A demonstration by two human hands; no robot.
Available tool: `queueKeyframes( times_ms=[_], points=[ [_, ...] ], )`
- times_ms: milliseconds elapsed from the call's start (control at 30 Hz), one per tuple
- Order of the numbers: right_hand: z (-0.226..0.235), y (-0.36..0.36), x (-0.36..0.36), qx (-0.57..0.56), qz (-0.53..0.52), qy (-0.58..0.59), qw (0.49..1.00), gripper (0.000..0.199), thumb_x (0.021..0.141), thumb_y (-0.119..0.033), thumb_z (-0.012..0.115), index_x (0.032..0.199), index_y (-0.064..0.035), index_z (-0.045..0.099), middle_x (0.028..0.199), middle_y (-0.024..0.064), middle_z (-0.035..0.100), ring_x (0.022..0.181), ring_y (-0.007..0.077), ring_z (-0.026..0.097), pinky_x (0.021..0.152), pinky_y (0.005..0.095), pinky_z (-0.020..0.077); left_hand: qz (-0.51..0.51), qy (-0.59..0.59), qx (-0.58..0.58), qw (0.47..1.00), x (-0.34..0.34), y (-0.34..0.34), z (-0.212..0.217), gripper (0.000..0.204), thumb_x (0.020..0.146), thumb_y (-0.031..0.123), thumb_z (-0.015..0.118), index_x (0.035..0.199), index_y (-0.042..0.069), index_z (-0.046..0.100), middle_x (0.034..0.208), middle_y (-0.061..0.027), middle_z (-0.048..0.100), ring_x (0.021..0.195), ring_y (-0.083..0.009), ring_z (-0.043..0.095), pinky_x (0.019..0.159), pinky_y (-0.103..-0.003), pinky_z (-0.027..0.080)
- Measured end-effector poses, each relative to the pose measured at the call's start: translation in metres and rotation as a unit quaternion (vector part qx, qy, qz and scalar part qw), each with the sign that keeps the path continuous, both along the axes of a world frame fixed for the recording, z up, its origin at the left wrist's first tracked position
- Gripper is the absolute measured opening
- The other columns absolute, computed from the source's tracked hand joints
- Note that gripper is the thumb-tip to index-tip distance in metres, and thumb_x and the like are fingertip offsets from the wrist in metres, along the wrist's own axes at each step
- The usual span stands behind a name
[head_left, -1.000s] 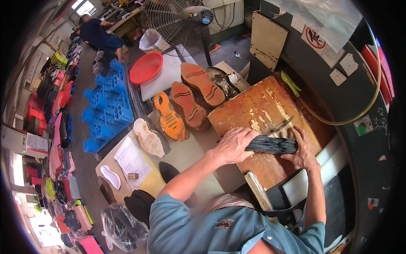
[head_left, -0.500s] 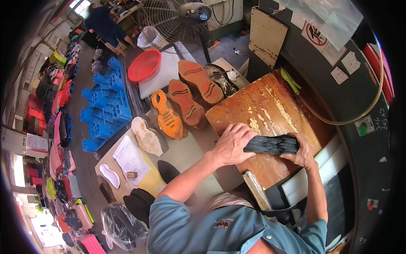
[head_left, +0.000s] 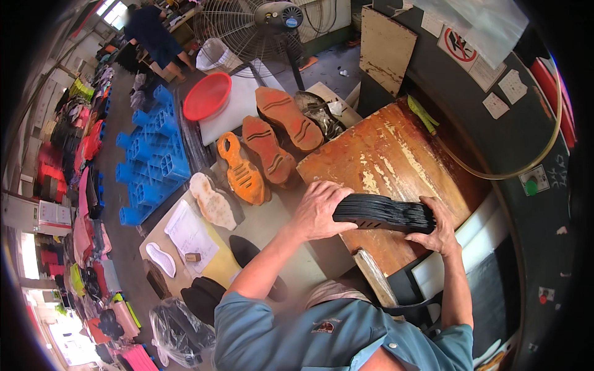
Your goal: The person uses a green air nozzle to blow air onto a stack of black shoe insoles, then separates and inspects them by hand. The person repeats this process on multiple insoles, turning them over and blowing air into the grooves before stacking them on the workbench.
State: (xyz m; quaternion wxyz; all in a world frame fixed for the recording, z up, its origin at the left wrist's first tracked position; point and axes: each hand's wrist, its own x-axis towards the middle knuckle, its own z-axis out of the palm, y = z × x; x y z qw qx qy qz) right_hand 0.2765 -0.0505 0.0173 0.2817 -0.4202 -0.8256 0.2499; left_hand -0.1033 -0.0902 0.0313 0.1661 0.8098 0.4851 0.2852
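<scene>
A thick stack of thin black sole-shaped pieces (head_left: 383, 212) is held between my two hands over a worn wooden board (head_left: 346, 162). My left hand (head_left: 322, 211) is wrapped round its left end, thumb below and fingers on top. My right hand (head_left: 438, 227) grips the right end the same way. Many layered edges show along the stack, and short slots mark the side nearest me. Whether the stack touches the board I cannot tell.
Left of the board lie orange and reddish sole-shaped blocks (head_left: 270, 148), a pale one (head_left: 212, 201), and papers (head_left: 190, 235). Beyond are a red basin (head_left: 207, 96), a blue pallet (head_left: 148, 161) and a fan (head_left: 278, 17). A yellow-green air gun (head_left: 422, 115) with hose lies at the board's far right corner. A person (head_left: 151, 37) stands far left.
The black stack has tilted and its left end has moved left, so its slotted side now shows. My left hand has shifted left with it; both hands keep hold.
</scene>
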Motion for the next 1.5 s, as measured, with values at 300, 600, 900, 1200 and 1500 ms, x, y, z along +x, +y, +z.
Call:
queueKeyframes(
  times_ms=[300,600,900,1200,1500],
  points=[
    [-0.007,-0.024,-0.017,0.078,-0.01,0.02,0.997,0.116,0.063,-0.063,0.101,0.149,0.0014,0.057,0.125,0.0249,0.069,0.114,0.0446,0.068,0.099,0.0534,0.0554,-0.013,-0.043,0.073,0.996,0.007,-0.013,-0.009,0.077,0.073,0.048,0.098,0.131,0.011,0.065,0.135,-0.0084,0.068,0.142,-0.0339,0.057,0.119,-0.053,0.042],
    [0.017,-0.03,-0.017,0.137,0.011,-0.019,0.99,0.071,0.069,-0.039,0.103,0.119,-0.0029,0.066,0.096,0.0161,0.069,0.085,0.0381,0.07,0.075,0.047,0.057,-0.012,-0.086,0.155,0.984,0.011,-0.016,-0.003,0.063,0.075,0.045,0.098,0.115,0.008,0.066,0.102,-0.009,0.072,0.093,-0.0315,0.073,0.082,-0.043,0.058],
    [0.008,-0.033,-0.017,0.01,-0.01,-0.081,0.997,0.063,0.071,-0.03,0.103,0.117,-0.0038,0.069,0.098,0.014,0.074,0.09,0.036,0.075,0.081,0.0432,0.0603,0.001,-0.076,0.134,0.988,0.018,-0.008,-0.024,0.065,0.074,0.052,0.096,0.113,0.009,0.066,0.098,-0.0088,0.068,0.092,-0.0327,0.068,0.08,-0.044,0.055],
    [0.0,-0.031,-0.01,-0.053,-0.075,-0.105,0.99,0.064,0.074,-0.031,0.104,0.121,-0.0022,0.072,0.106,0.0141,0.077,0.1,0.0288,0.076,0.091,0.0404,0.0597,0.113,-0.07,0.139,0.981,0.023,-0.021,-0.035,0.074,0.072,0.06,0.095,0.118,0.009,0.07,0.106,-0.0093,0.073,0.097,-0.0332,0.072,0.084,-0.043,0.058],
    [0.028,-0.039,-0.019,-0.045,-0.033,-0.108,0.993,0.062,0.073,-0.027,0.103,0.122,-0.0001,0.074,0.105,0.0153,0.081,0.098,0.0262,0.077,0.091,0.0388,0.0597,0.226,-0.097,0.053,0.968,0.049,-0.082,-0.026,0.073,0.077,0.06,0.094,0.116,0.003,0.07,0.106,-0.0128,0.076,0.097,-0.035,0.076,0.086,-0.044,0.062]
  ],
)
